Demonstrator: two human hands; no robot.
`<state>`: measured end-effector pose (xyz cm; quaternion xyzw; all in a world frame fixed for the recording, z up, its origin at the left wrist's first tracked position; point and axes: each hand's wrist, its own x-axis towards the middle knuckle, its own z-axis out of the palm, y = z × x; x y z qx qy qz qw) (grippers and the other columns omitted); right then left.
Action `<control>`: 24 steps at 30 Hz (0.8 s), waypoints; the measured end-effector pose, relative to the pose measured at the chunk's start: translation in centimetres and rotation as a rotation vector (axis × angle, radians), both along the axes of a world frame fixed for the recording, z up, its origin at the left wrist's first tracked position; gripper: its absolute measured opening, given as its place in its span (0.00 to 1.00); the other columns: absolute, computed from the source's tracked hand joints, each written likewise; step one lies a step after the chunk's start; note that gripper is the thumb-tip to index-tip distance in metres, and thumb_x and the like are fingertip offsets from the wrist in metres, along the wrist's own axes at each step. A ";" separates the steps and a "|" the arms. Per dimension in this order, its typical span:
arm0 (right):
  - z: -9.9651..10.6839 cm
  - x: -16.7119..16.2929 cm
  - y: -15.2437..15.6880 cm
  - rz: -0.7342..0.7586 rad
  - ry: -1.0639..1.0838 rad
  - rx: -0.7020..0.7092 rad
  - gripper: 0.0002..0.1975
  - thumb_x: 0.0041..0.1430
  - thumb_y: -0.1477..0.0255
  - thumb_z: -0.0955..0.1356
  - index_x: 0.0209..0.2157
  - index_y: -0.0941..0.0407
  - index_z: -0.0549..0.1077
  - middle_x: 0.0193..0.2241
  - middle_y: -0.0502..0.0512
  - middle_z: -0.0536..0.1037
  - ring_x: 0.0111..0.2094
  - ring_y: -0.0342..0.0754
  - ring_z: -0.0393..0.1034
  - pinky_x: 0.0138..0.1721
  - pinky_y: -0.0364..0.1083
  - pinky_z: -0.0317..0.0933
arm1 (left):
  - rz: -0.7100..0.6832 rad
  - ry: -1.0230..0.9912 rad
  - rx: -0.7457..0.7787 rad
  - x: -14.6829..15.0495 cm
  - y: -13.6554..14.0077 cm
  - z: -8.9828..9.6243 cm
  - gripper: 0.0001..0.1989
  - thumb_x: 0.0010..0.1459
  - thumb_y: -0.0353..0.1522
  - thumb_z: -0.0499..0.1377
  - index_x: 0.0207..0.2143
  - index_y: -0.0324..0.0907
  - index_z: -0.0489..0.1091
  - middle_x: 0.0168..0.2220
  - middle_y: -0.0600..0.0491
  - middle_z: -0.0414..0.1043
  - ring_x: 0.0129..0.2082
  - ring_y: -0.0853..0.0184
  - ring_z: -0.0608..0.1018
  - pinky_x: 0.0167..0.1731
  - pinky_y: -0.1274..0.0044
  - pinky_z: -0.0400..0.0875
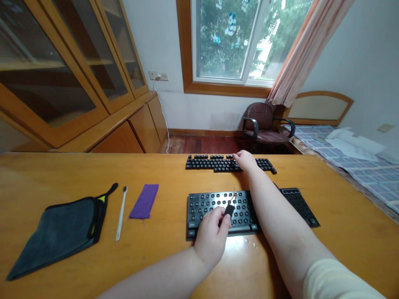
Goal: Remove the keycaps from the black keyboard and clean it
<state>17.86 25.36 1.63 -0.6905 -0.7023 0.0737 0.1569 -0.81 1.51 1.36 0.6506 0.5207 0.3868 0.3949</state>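
Note:
My left hand (212, 236) is closed round the black handle of a wire keycap puller (230, 209), its thin wires pointing up and away. Below it lies a black keyboard (218, 227) with most of its keycaps off, bare switches showing. My right arm crosses over this keyboard and hides part of it. Beyond, loose black keycaps (202, 162) are laid out in rows like a keyboard. At their top row my right hand (246, 161) has its fingertips pinched together on a keycap, largely hidden by the fingers.
To the left on the wooden table (168, 265) are a folded dark grey cloth (67, 224), a white toothbrush (121, 216) and a purple cloth (145, 201). The far table edge runs just behind the keycaps. An office chair (263, 120) and a bed (349, 145) stand beyond.

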 end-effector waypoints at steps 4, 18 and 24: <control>0.1 -0.1 -0.1 0.002 0.008 -0.018 0.18 0.59 0.63 0.61 0.30 0.58 0.78 0.33 0.59 0.77 0.36 0.48 0.70 0.36 0.41 0.57 | 0.000 -0.002 0.000 0.1 0.0 0.1 0.11 0.61 0.33 0.47 0.26 0.42 0.62 0.26 0.54 0.68 0.31 0.66 0.71 0.32 0.76 0.62; 0.0 -0.3 -0.1 0.044 -0.005 -0.018 0.20 0.59 0.60 0.60 0.31 0.56 0.79 0.37 0.58 0.75 0.38 0.49 0.69 0.38 0.42 0.57 | 0.005 -0.016 0.000 0.1 0.1 0.4 0.10 0.60 0.33 0.48 0.26 0.43 0.62 0.26 0.54 0.69 0.31 0.65 0.71 0.32 0.76 0.62; -0.2 -0.3 0.0 0.063 -0.006 -0.014 0.22 0.60 0.58 0.59 0.32 0.56 0.79 0.36 0.58 0.75 0.37 0.49 0.69 0.37 0.42 0.57 | 0.000 -0.018 0.006 0.1 0.0 0.3 0.10 0.60 0.33 0.49 0.26 0.43 0.63 0.26 0.54 0.69 0.31 0.65 0.71 0.32 0.76 0.62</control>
